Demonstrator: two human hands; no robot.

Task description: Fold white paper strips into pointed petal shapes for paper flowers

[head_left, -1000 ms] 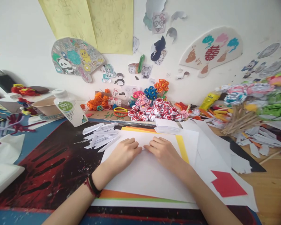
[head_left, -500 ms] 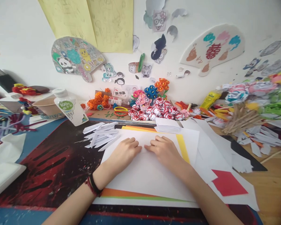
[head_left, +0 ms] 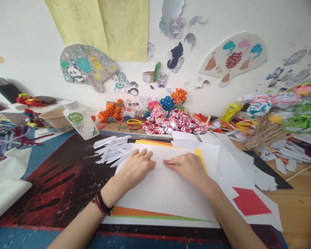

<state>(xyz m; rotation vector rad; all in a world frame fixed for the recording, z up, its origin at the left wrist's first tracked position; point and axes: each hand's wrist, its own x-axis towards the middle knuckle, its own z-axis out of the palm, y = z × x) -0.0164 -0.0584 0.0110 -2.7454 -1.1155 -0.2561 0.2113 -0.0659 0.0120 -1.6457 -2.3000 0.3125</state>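
Both hands work over a large white sheet of paper (head_left: pixel 166 193). My left hand (head_left: pixel 138 162) is closed, its fingers bent and pressed down near the middle of the sheet. Opposite it, my right hand (head_left: pixel 186 166) pinches with thumb and index finger pointing left. White paper lies between the fingertips; its faint edge barely shows against the sheet, so its outline is hard to make out. Left of the hands lies a pile of folded white paper pieces (head_left: pixel 112 148). A stack of white paper slips (head_left: pixel 185 139) rests just beyond my right hand.
A white glue bottle (head_left: pixel 80 119) stands back left. Red-and-white paper flowers (head_left: pixel 176 122) and yellow-handled scissors (head_left: pixel 134 122) lie along the wall. A red paper piece (head_left: pixel 251 200) sits to the right, near a bundle of sticks (head_left: pixel 264 129). Coloured sheets (head_left: pixel 140 211) underlie the white one.
My right hand has drawn its fingers together into a pinch and shifted slightly right. The left hand stays nearly in place, pressing down. The view has shifted a little.
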